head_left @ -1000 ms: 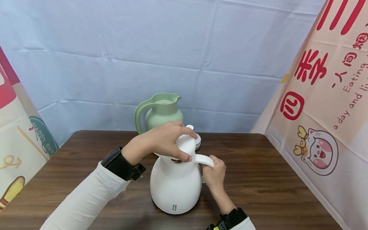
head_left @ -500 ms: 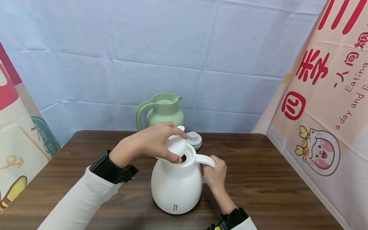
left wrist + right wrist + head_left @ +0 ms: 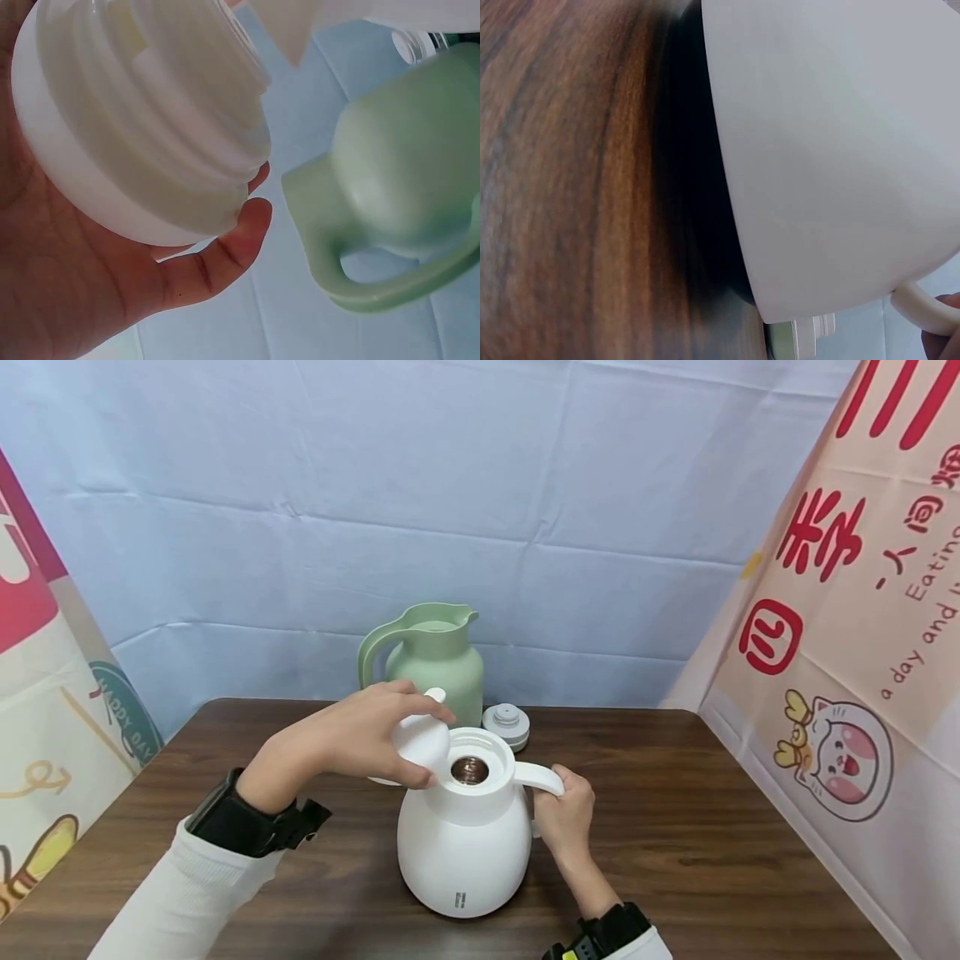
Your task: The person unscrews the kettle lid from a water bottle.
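A white thermos jug (image 3: 465,852) stands on the table with its round mouth uncovered and a brownish metallic interior showing. My left hand (image 3: 352,735) grips a white lid (image 3: 422,742), tilted, just left of the mouth. Ridges on the underside of the lid (image 3: 161,112) face the left wrist camera, with the thumb and fingers around its rim. My right hand (image 3: 566,814) holds the jug's handle (image 3: 538,777). Most of that hand lies outside the right wrist view, where only fingertips (image 3: 939,341) show by the handle's lower end.
Behind the white jug stands a green jug (image 3: 442,664), its handle toward the left. A round grey-white stopper (image 3: 506,725) lies beside it on the dark wooden table (image 3: 675,827). A pale blue cloth (image 3: 600,527) hangs behind the table, with printed cloths at both sides.
My left hand has lifted the lid off the white jug and moved it left, uncovering the mouth. The right hand stays on the handle, and the jug stands where it was.
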A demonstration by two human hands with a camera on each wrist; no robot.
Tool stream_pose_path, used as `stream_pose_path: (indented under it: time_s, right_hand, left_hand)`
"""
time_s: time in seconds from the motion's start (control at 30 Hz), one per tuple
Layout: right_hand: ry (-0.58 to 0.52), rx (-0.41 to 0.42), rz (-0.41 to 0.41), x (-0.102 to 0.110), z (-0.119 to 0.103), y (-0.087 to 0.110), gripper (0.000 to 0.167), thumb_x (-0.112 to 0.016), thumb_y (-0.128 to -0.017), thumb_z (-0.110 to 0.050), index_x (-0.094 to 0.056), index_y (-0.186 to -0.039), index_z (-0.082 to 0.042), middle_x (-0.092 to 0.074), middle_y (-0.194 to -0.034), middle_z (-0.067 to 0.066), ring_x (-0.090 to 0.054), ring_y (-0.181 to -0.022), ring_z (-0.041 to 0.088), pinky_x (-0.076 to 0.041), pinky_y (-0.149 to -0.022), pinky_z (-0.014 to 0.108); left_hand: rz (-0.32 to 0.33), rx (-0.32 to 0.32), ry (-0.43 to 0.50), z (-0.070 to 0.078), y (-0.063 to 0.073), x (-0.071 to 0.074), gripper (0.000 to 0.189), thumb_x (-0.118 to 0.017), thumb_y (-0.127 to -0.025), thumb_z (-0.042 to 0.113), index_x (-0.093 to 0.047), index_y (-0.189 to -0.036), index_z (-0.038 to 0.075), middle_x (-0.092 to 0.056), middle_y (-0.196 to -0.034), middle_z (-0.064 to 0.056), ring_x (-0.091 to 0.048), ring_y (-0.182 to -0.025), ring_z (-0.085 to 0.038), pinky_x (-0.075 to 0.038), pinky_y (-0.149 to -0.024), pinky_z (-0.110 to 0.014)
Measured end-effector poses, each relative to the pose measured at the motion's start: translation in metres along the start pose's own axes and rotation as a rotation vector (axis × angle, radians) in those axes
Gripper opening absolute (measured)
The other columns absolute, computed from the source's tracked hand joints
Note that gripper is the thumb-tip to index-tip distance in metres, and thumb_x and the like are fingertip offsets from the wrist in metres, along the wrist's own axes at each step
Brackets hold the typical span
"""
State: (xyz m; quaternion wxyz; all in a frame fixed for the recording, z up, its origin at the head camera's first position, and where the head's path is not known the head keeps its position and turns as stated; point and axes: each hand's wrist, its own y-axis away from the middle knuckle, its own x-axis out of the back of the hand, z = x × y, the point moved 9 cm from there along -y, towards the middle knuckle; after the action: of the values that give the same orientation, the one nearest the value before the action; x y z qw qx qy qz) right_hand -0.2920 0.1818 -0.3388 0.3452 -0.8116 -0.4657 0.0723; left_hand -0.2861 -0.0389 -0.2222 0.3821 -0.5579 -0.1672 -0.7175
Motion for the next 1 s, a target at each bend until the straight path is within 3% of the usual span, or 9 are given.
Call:
stream_pose_path:
  time_s: [0.4, 1.0]
  right_hand:
    - [0.007, -0.008, -0.001, 0.0, 0.0, 0.001, 0.038, -0.055, -0.067, 0.009, -0.032, -0.046, -0.012, -0.025, -0.041, -0.01, -0.021, -0.036, 0.006, -0.016, -0.038, 0.021]
    - [0.02, 0.029, 0.026, 0.001, 0.001, 0.0, 0.038, -0.055, -0.064, 0.011, -0.032, -0.045, -0.013, -0.024, -0.042, -0.012, -0.02, -0.038, 0.003, -0.017, -0.037, 0.021]
  left_hand:
    - [0.032, 0.05, 0.033, -0.035, 0.024, 0.001, 0.057, -0.079, -0.067, 0.045, -0.06, -0.118, 0.027, -0.053, -0.114, -0.002, -0.05, -0.096, -0.02, -0.044, -0.071, -0.034]
    - [-0.051, 0.189, 0.016, -0.081, 0.039, -0.028, 0.061, -0.078, -0.063, 0.049, -0.062, -0.116, 0.023, -0.054, -0.11, -0.008, -0.05, -0.093, -0.024, -0.044, -0.068, -0.035]
